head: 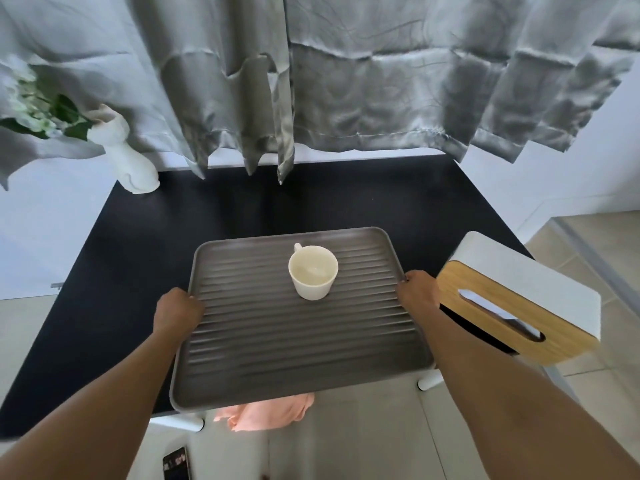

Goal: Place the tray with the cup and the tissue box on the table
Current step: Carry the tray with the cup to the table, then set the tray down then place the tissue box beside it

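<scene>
A grey ribbed tray (277,341) is held over the near edge of the black table (145,244). My left hand (178,311) grips the tray's left rim and my right hand (419,289) grips its right rim. A cream cup (313,271) stands upright on the far half of the tray, handle pointing away. The tissue box (519,299), white with a wooden top and a slot showing tissue, sits tilted at the table's right near corner, just right of my right wrist, off the tray.
A white vase (128,157) with green and white flowers stands at the table's far left corner. Grey curtains (346,81) hang behind the table. A pink cloth (266,410) and a phone (177,464) lie on the floor below the tray.
</scene>
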A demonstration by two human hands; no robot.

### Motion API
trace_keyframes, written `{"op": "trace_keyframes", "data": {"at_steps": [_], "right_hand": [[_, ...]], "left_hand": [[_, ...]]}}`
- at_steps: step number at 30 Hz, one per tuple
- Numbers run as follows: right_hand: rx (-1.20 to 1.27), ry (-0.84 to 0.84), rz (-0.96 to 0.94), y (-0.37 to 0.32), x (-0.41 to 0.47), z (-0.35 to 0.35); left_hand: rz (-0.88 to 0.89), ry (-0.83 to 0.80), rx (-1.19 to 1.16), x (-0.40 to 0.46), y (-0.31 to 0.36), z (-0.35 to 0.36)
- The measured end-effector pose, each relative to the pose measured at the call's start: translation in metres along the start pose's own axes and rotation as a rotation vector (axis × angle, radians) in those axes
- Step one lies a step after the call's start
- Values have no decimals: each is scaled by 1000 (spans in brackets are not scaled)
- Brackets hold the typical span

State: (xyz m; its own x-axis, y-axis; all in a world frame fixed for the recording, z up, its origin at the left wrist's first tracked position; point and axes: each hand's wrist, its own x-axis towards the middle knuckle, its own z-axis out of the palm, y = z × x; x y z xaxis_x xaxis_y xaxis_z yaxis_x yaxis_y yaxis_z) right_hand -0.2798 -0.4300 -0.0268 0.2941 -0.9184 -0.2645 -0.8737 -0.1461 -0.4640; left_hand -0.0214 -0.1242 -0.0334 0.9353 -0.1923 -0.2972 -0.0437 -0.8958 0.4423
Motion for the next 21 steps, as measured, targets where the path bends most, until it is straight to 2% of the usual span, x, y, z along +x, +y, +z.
{"op": "trace_keyframes", "data": {"at_steps": [3, 5, 8, 11, 15, 21], "right_hand": [[-110, 11, -8, -4, -2, 0], [-183, 76, -61, -8, -7, 0], [-253, 164, -342, -8, -21, 11], [-326, 6, -585, 2, -37, 29], [-438, -155, -587, 12, -49, 38], [-471, -253, -535, 20, -58, 44]], "left_hand": [[0, 14, -9, -1, -2, -1], [16, 58, 42, -8, 0, 1], [211, 170, 206, -26, 5, 7], [386, 123, 294, -44, 12, 25], [358, -37, 314, -66, 26, 48], [263, -151, 369, -84, 32, 64]]}}
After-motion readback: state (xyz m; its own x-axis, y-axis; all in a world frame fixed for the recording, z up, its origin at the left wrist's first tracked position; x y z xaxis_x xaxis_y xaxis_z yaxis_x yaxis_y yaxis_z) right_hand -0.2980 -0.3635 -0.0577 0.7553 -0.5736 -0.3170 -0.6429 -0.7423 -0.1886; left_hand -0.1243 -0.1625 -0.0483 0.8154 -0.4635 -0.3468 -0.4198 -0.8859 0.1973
